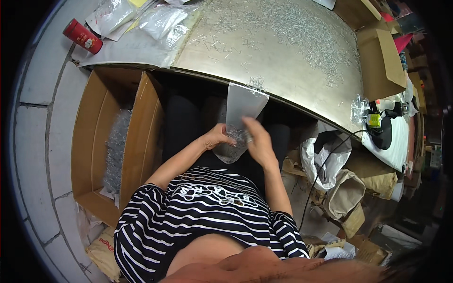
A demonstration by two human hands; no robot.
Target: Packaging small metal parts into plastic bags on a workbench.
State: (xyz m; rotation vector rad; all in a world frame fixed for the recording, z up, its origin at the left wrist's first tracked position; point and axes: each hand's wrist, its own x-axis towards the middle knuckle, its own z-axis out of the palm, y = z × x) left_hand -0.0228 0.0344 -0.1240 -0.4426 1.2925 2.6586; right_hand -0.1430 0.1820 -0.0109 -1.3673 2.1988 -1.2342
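Observation:
A smooth grey chute slopes down from the table edge toward my lap. Below its lower end hangs a clear plastic bag with small shiny metal pieces in it. My left hand is closed on the bag's left side, thumb toward the chute. On the other side, my right hand is beside the chute and bag, its fingers smeared by motion; I cannot make out whether they grip anything. A small heap of thin bent wire pieces lies at the chute's upper end.
Many more wire pieces are spread over the metal tabletop. A cardboard box holding filled clear bags stands at my left. A red tin lies far left. White sacks and a black cable are at right.

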